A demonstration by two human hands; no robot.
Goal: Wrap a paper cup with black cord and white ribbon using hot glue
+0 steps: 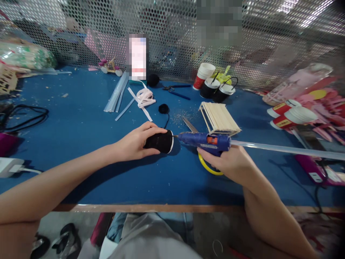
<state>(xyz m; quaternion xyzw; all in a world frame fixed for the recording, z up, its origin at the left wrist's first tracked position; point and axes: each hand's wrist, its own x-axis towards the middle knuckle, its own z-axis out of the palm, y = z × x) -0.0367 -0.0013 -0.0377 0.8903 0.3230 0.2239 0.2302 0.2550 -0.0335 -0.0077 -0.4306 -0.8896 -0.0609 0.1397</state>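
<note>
Metal mesh screen stands across the back, biggest thing here; blue bench runs in front of it, littered. Blue glue gun: right hand is wrapped round its grip, clear glue stick poking out the back, nozzle pointed left. Stick frame sits just beyond the gun. Scissors lie partly under gun and hand, yellow handle showing. Black-wrapped cup is mid-bench near the front, tipped sideways, pale rim facing the gun; left hand grips it from the closed end, fingers over the top, thumb on the near side. Nozzle is right at the rim, contact can't be told. White ribbon heaped beyond the left hand. Small black cord coil beyond the cup, strand running to it.
</note>
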